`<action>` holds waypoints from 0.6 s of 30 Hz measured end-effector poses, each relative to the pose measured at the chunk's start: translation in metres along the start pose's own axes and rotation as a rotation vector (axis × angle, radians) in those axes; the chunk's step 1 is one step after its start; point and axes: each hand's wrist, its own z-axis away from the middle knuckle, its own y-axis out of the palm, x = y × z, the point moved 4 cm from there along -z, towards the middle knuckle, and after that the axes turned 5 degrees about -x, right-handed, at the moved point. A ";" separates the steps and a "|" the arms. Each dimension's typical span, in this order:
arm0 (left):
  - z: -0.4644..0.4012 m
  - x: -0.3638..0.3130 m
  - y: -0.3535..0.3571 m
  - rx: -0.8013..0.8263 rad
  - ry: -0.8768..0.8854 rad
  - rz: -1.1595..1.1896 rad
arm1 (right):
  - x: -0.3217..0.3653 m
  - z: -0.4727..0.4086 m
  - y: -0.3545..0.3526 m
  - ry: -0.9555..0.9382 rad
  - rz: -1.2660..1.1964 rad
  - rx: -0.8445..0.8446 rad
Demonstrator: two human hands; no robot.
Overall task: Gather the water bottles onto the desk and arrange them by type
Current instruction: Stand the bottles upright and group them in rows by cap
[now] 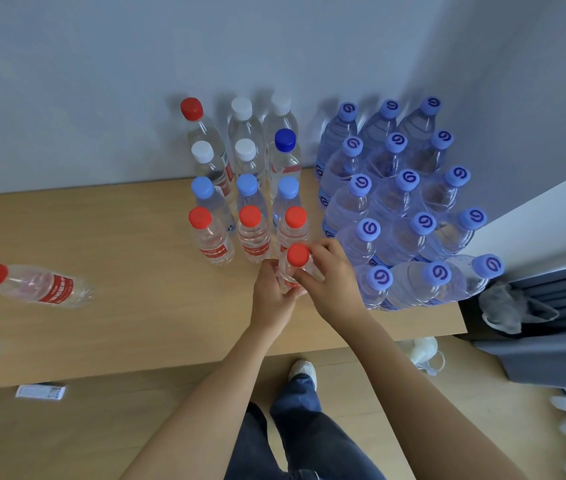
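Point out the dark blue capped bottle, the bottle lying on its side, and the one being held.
Dark blue capped bottle (285, 139), head view, on its cap.
Lying bottle (53, 289), head view, on its red label.
Held bottle (298, 254), head view, on its red cap.

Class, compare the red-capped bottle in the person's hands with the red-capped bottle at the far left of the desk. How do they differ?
The held bottle stands upright; the left bottle looks tipped over. The held bottle is gripped by the left hand and right hand; the left bottle is untouched. The held bottle adjoins the rows; the left one sits apart. Both have red caps.

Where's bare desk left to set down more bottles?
Wide bare desk between the leaning red-cap bottle and the mixed-cap rows; also the front strip before both hands. Crowded at right: purple-cap bottles fill the corner.
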 end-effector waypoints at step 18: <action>0.000 0.012 -0.032 0.141 -0.036 -0.007 | 0.024 -0.003 -0.005 0.029 0.007 0.034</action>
